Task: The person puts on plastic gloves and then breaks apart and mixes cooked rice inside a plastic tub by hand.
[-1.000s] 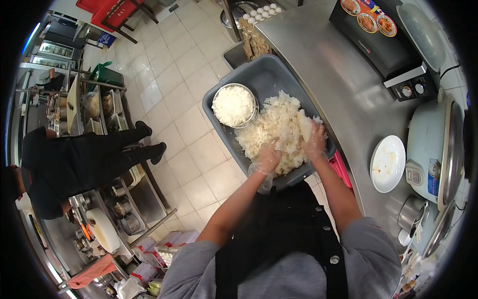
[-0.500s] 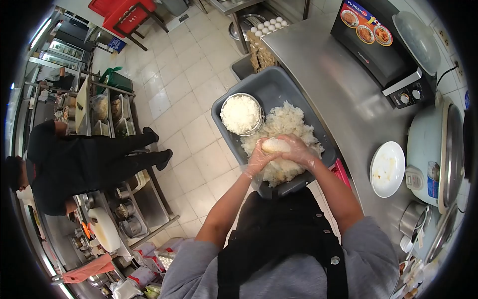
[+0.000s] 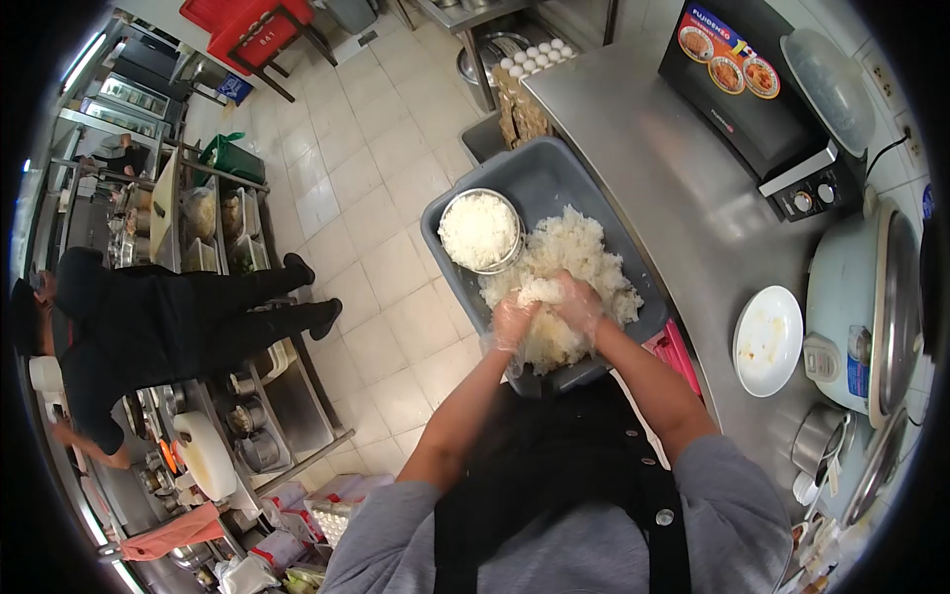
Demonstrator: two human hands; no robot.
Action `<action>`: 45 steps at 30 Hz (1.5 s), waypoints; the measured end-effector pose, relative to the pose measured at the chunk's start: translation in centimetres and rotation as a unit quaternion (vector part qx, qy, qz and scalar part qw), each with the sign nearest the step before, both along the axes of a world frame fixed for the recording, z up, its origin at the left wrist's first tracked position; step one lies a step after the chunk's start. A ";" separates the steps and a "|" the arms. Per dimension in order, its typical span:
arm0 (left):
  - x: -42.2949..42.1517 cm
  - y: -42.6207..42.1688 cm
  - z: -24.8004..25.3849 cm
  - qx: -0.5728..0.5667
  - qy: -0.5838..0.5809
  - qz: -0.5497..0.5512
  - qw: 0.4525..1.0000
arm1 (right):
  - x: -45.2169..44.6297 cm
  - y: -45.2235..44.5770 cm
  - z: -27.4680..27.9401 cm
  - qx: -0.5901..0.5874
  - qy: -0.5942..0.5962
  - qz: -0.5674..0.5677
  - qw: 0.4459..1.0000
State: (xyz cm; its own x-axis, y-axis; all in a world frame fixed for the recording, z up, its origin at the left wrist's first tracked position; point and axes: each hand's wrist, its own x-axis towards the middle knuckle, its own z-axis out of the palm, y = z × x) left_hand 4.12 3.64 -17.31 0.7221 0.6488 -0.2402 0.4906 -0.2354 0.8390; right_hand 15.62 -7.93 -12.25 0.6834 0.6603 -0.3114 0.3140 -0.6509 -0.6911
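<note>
**Clasping cooked rice between two gloved hands**

Holding a small, white clump of cooked rice [image 3: 539, 291] between the left hand [image 3: 512, 322] and the right hand [image 3: 580, 303], both in clear plastic gloves. Grasping it with the fingers of both hands, curled in from either side; cannot tell how tightly. Placed above a loose, white heap of rice [image 3: 584, 243] inside a deep, grey, rectangular plastic tub [image 3: 546, 170]; cannot tell whether touching the heap. Sharing the tub with a round, silver metal pot [image 3: 515, 254], filled with white rice and set in the far left corner, just beside the heap.

Flanked on the right by a grey stainless-steel bench [image 3: 643, 129], bearing a boxy black microwave oven [image 3: 742, 134], a food-stained white plate [image 3: 782, 322] and a large, pale blue rice cooker [image 3: 841, 282]. Backed, near the bench's far corner, by rows of white eggs [image 3: 534, 57]. Showing well apart on the left, across the beige tiled floor [image 3: 376, 238], a person in black clothing [image 3: 163, 322].
</note>
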 end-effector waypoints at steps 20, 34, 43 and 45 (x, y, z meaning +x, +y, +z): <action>-0.8 -1.9 -5.4 -0.019 0.028 -0.075 0.997 | 1.3 -2.3 -2.2 -0.125 0.042 0.147 0.980; 0.4 -0.6 -0.3 0.041 -0.005 -0.032 0.999 | 2.2 0.0 -4.4 -0.140 -0.100 0.186 0.967; -1.8 0.2 0.6 0.211 0.192 -0.189 0.940 | 3.3 -2.3 -0.7 -0.181 -0.051 0.086 0.978; -1.9 -0.3 2.7 0.200 0.197 -0.222 0.934 | 3.7 -3.4 -1.9 -0.161 -0.067 0.085 0.981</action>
